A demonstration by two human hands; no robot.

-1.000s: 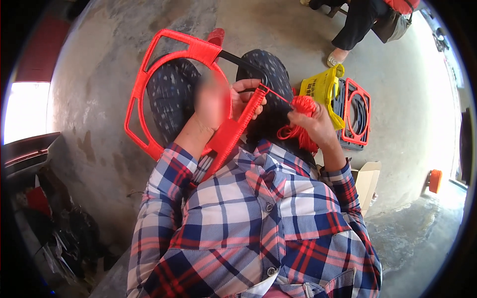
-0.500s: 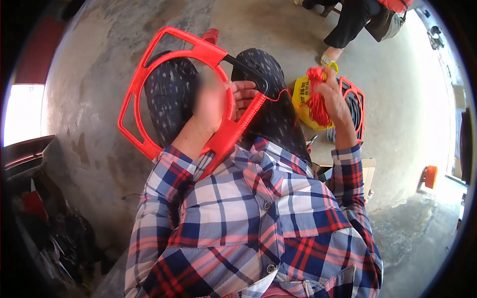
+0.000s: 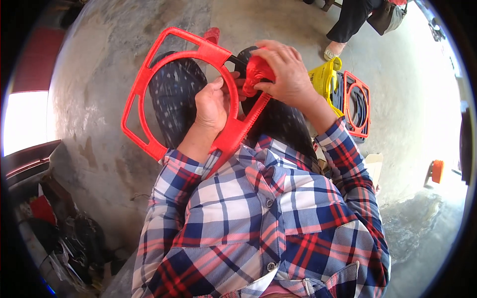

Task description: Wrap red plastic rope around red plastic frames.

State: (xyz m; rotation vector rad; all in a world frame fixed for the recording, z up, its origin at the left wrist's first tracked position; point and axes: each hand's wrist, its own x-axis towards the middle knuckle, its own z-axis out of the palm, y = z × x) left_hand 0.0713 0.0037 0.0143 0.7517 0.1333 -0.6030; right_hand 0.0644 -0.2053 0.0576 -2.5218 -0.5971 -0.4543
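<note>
A square frame with a round ring inside it (image 3: 233,135) rests tilted over my thighs, most of it wrapped tightly in red cord. Near its far right corner a short black stretch (image 3: 235,60) shows bare. My left hand (image 3: 210,105) reaches through the ring and grips its right side, the fingers partly hidden behind it. A loose bundle of red cord (image 3: 257,74) is bunched in my right hand (image 3: 290,77), right at that corner. The bundle and hand cover much of the corner, and the left fingertips come close beneath them.
Right of my knees stands a yellow bag (image 3: 324,80), beside a stack of black frames topped by a red-edged frame (image 3: 366,107). Another person's leg (image 3: 349,26) extends in at the far right. An orange object (image 3: 437,171) sits by the right wall. Dark clutter (image 3: 74,238) lies lower left.
My right hand has swung left with the cord bundle, from above the yellow bag to the frame's right corner. The frame has barely shifted, with my left hand still at the ring.
</note>
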